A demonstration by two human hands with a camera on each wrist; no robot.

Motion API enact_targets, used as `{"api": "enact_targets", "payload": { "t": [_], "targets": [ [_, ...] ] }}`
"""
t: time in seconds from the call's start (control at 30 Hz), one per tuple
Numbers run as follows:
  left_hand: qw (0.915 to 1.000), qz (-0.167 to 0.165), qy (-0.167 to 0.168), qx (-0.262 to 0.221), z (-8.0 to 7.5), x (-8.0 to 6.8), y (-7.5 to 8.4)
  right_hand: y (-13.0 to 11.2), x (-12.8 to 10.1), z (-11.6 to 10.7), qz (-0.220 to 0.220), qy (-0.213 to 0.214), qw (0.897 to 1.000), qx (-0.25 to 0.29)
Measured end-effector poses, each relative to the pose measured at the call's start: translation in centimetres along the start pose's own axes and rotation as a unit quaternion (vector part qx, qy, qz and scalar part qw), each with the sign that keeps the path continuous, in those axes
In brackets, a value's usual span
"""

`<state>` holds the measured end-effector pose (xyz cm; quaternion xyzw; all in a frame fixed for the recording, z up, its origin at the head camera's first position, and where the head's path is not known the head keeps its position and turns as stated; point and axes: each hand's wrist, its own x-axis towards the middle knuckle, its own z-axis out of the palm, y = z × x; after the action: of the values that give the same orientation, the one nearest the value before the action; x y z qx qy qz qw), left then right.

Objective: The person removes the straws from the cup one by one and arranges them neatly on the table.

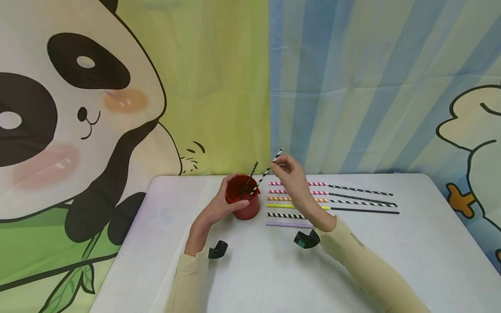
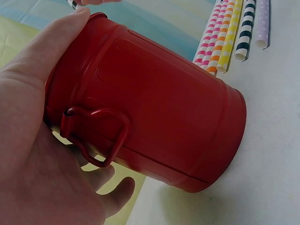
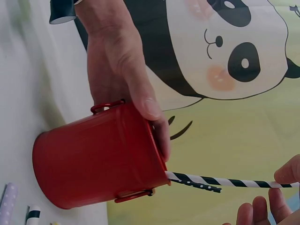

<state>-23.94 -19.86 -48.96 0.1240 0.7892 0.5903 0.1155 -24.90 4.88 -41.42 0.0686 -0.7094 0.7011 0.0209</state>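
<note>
Right hand (image 1: 291,174) pinches the top of a black-and-white striped straw (image 1: 267,171), whose lower end is already inside the red can (image 1: 243,203). Left hand (image 1: 219,204) wraps the can's side, thumb at the rim, steadying it on the bench (image 1: 274,269). A black dotted straw (image 1: 248,179) leans in the can too (its tip shows just past the rim in the right wrist view). To finish well, I judge, keep the can upright and let the straw slide down beside the dotted one before releasing. Right of the can lie rows of straws (image 1: 297,199): pink, orange, yellow, striped, lilac, then dark ones farther out.
</note>
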Motion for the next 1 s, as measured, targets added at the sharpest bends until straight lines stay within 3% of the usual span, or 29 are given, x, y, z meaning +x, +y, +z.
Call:
{"api": "enact_targets", "payload": {
  "t": [0.53,0.83,1.0],
  "targets": [
    [1.0,-0.005,0.0,0.005,0.0,0.1,-0.1,-1.9,-0.8,-1.6,-0.028,0.023,0.999,0.016],
    [1.0,-0.003,0.001,0.0,0.0,0.1,-0.1,-3.3,-1.2,-3.1,-0.054,0.027,0.997,0.054],
    [1.0,-0.002,0.002,0.002,0.0,0.0,0.0,-3.9,-1.7,-3.9,-0.071,0.015,0.997,0.039]
  ]
}}
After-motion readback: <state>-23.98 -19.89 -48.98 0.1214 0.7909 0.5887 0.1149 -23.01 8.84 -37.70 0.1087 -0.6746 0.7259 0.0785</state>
